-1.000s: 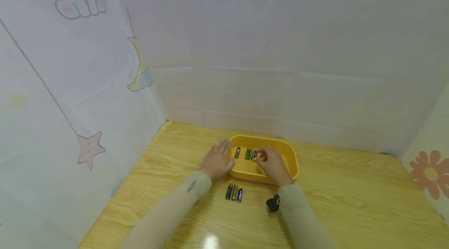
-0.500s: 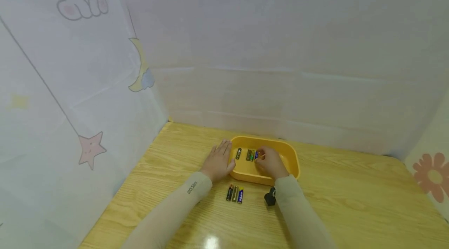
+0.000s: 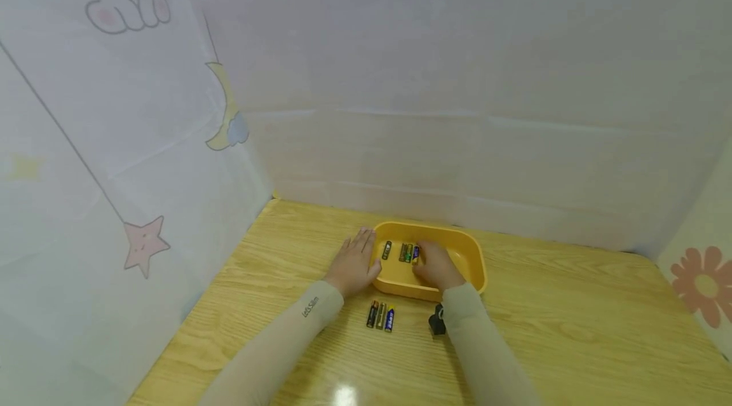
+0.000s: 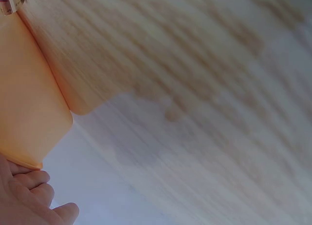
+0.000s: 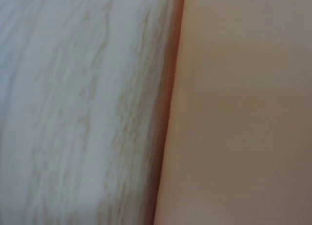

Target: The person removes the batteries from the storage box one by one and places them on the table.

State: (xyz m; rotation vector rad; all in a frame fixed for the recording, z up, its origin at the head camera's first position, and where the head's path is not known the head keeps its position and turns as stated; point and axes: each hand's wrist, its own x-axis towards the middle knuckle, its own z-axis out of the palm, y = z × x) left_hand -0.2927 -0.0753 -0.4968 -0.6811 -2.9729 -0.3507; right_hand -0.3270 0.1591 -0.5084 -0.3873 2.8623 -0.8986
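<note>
In the head view my left hand rests against the left end of a yellow tray, fingers extended along its rim. The left wrist view shows those fingers at the rim. My right hand reaches inside the tray. Its fingertips pinch a blue battery from the two ends. Just left of it lie a green battery and a brownish battery, side by side. A dark battery lies apart near the tray's left wall.
On the wooden table before the tray lie a black battery, a gold battery and a blue-and-yellow battery in a row. A black camera sits at the right wrist. A pale patterned sheet stands behind.
My right hand has shifted slightly left and lower, so more of the blue battery shows beside the green one. The left hand stays at the tray's end.
</note>
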